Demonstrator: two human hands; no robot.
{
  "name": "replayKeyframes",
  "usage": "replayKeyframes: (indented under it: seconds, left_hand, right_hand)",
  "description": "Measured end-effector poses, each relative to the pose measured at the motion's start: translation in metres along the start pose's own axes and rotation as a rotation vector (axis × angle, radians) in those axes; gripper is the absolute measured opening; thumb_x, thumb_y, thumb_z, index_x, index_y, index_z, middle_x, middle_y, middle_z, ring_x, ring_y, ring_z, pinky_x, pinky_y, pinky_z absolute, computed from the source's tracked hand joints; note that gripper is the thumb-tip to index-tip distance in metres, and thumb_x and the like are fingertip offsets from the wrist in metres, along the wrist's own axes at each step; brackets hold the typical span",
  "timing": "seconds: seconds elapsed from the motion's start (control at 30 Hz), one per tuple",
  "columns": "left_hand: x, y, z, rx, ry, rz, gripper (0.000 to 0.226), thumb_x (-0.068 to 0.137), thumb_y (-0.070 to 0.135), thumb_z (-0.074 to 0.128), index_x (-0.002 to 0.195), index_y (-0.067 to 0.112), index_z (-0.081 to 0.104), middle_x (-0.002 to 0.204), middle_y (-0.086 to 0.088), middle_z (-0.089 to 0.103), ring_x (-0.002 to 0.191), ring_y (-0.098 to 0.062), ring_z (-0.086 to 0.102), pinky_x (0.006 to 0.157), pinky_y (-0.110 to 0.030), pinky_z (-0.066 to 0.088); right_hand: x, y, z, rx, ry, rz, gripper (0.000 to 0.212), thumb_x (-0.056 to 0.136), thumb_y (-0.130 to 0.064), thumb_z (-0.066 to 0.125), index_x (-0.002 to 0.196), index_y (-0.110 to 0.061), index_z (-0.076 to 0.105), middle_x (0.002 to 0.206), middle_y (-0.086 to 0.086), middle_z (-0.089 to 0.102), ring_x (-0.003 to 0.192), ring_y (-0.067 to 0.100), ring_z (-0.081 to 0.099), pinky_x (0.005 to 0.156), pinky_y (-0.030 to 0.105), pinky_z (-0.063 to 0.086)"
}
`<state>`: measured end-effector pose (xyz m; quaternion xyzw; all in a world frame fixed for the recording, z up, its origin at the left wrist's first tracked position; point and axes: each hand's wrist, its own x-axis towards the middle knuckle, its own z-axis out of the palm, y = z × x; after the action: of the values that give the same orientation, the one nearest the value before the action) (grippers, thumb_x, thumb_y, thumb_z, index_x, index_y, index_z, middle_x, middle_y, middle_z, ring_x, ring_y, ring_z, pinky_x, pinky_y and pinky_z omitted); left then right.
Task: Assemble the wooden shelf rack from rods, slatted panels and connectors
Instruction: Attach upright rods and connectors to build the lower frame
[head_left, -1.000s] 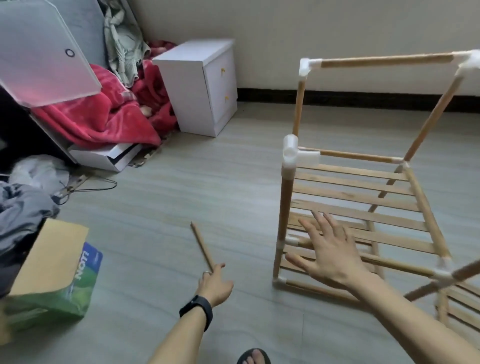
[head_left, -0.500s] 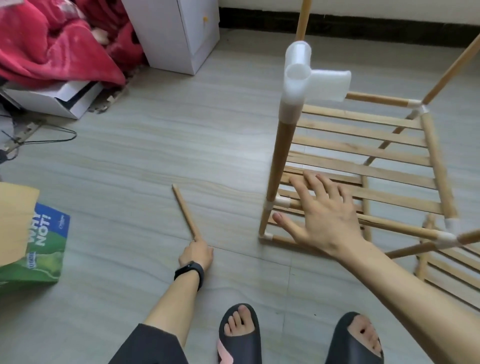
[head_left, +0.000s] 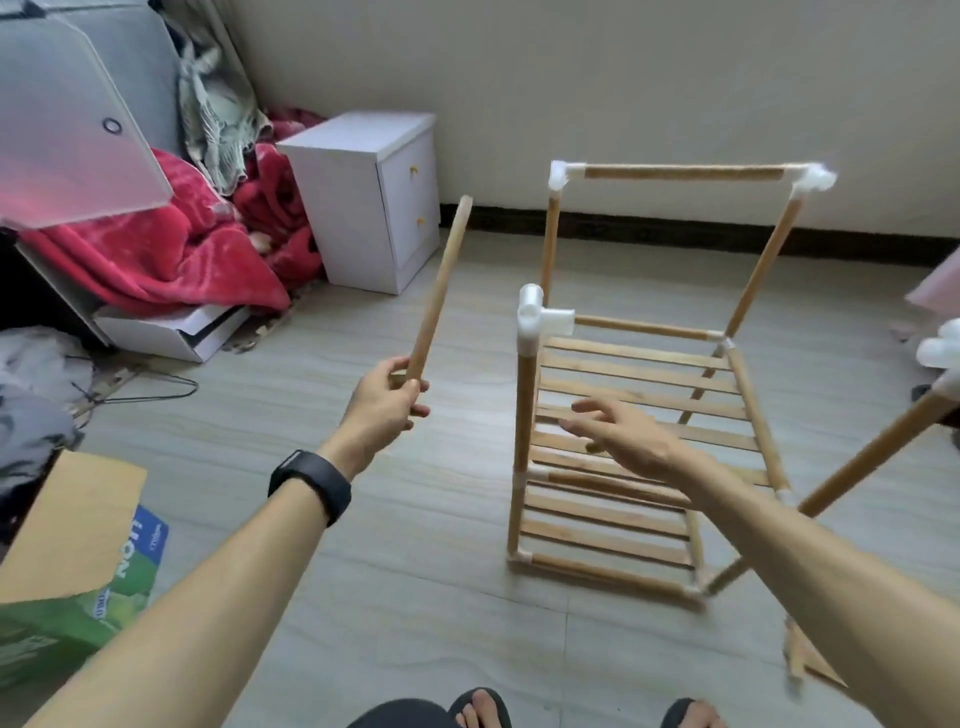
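Observation:
My left hand (head_left: 383, 402) grips the lower end of a loose wooden rod (head_left: 440, 283), held upright and tilted right, left of the rack. The partly built wooden rack (head_left: 639, 384) stands on the floor at centre right, with slatted panels at two levels and white connectors at its joints. Its near left post ends in an open white connector (head_left: 540, 317). My right hand (head_left: 621, 436) hovers with fingers spread just in front of the slats, beside that post, holding nothing. Another post with a white connector (head_left: 940, 353) leans in at the right edge.
A white two-drawer cabinet (head_left: 374, 202) stands by the wall at the back. Red blankets (head_left: 171, 254) and clutter fill the left side. A green cardboard box (head_left: 78, 571) sits at lower left. My sandalled feet (head_left: 478, 709) are at the bottom.
My left hand has lifted the rod off the floor and raised it upright. The view has tilted back up from the floor. My right hand stays spread near the rack's front post.

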<state>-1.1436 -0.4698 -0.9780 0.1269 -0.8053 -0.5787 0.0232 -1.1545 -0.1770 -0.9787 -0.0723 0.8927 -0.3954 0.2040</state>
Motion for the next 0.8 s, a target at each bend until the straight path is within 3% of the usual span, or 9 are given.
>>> replayKeyframes:
  seconds: [0.07, 0.13, 0.23, 0.37, 0.47, 0.57, 0.63, 0.7, 0.8]
  left_hand:
    - [-0.009, 0.052, -0.014, 0.106, 0.048, 0.226, 0.031, 0.105, 0.014, 0.050, 0.136, 0.019, 0.053, 0.103, 0.006, 0.066, 0.075, -0.012, 0.067, 0.062, -0.023, 0.052]
    - [-0.021, 0.100, -0.023, 0.201, 0.068, 0.447, 0.029, 0.105, 0.016, 0.052, 0.132, 0.025, 0.057, 0.102, 0.007, 0.067, 0.078, -0.010, 0.067, 0.069, -0.023, 0.055]
    - [-0.041, 0.154, -0.018, 0.348, 0.008, 0.690, 0.030, 0.104, 0.017, 0.052, 0.131, 0.029, 0.060, 0.106, 0.005, 0.066, 0.093, -0.012, 0.063, 0.083, -0.028, 0.054]
    - [-0.052, 0.186, 0.021, 0.441, -0.031, 0.829, 0.031, 0.103, 0.019, 0.055, 0.130, 0.031, 0.062, 0.116, 0.003, 0.063, 0.110, -0.017, 0.059, 0.096, -0.039, 0.051]
    - [-0.050, 0.180, 0.050, 0.284, 0.055, 0.713, 0.039, 0.099, 0.030, 0.062, 0.137, 0.030, 0.053, 0.130, 0.003, 0.058, 0.119, -0.014, 0.054, 0.100, -0.037, 0.047]
    - [-0.046, 0.151, 0.074, 0.178, 0.117, 0.430, 0.046, 0.097, 0.041, 0.061, 0.138, 0.025, 0.047, 0.133, 0.000, 0.053, 0.118, -0.018, 0.054, 0.096, -0.039, 0.050]
    - [-0.045, 0.128, 0.090, 0.047, 0.085, 0.270, 0.036, 0.099, 0.044, 0.056, 0.128, 0.022, 0.054, 0.117, 0.002, 0.063, 0.102, -0.018, 0.063, 0.085, -0.039, 0.054]
    - [-0.046, 0.113, 0.100, -0.130, 0.060, 0.207, 0.034, 0.102, 0.049, 0.046, 0.108, 0.020, 0.062, 0.081, 0.006, 0.072, 0.076, -0.012, 0.069, 0.071, -0.035, 0.055]
    - [-0.044, 0.109, 0.103, -0.182, 0.053, 0.200, 0.044, 0.102, 0.049, 0.041, 0.093, 0.012, 0.063, 0.055, 0.007, 0.060, 0.056, -0.008, 0.058, 0.060, -0.027, 0.047]
  right_hand:
    - [-0.016, -0.031, -0.023, 0.225, 0.115, -0.071, 0.081, 0.082, -0.075, 0.051, 0.138, -0.017, 0.052, 0.114, 0.006, 0.068, 0.082, 0.014, 0.071, 0.075, 0.030, 0.057]
    - [-0.034, -0.064, -0.046, 0.454, 0.190, -0.208, 0.079, 0.083, -0.081, 0.050, 0.132, -0.019, 0.053, 0.098, 0.006, 0.069, 0.062, 0.011, 0.065, 0.061, 0.024, 0.054]
    - [-0.061, -0.104, -0.073, 0.785, 0.247, -0.342, 0.072, 0.076, -0.080, 0.058, 0.123, -0.025, 0.053, 0.074, 0.000, 0.069, 0.051, 0.010, 0.053, 0.050, 0.021, 0.048]
    - [-0.085, -0.116, -0.094, 1.140, 0.483, -0.268, 0.034, 0.094, -0.048, 0.066, 0.100, -0.015, 0.062, 0.063, -0.002, 0.069, 0.041, 0.009, 0.042, 0.041, 0.021, 0.039]
    - [-0.095, -0.097, -0.097, 1.236, 0.638, -0.169, 0.027, 0.100, -0.038, 0.060, 0.098, -0.011, 0.063, 0.079, 0.004, 0.077, 0.044, 0.009, 0.050, 0.045, 0.022, 0.045]
    - [-0.104, -0.064, -0.086, 1.298, 0.691, -0.073, 0.029, 0.100, -0.041, 0.058, 0.103, -0.013, 0.066, 0.088, 0.008, 0.079, 0.048, 0.009, 0.054, 0.048, 0.023, 0.048]
    - [-0.110, -0.044, -0.076, 1.316, 0.679, -0.026, 0.033, 0.099, -0.045, 0.059, 0.103, -0.013, 0.068, 0.088, 0.007, 0.079, 0.049, 0.010, 0.057, 0.048, 0.024, 0.049]
    - [-0.114, -0.030, -0.068, 1.310, 0.658, 0.004, 0.035, 0.097, -0.047, 0.059, 0.102, -0.014, 0.070, 0.087, 0.007, 0.078, 0.051, 0.011, 0.059, 0.048, 0.026, 0.050]
    - [-0.116, -0.027, -0.064, 1.275, 0.659, 0.032, 0.035, 0.096, -0.047, 0.062, 0.105, -0.014, 0.069, 0.080, 0.003, 0.077, 0.056, 0.013, 0.059, 0.051, 0.029, 0.050]
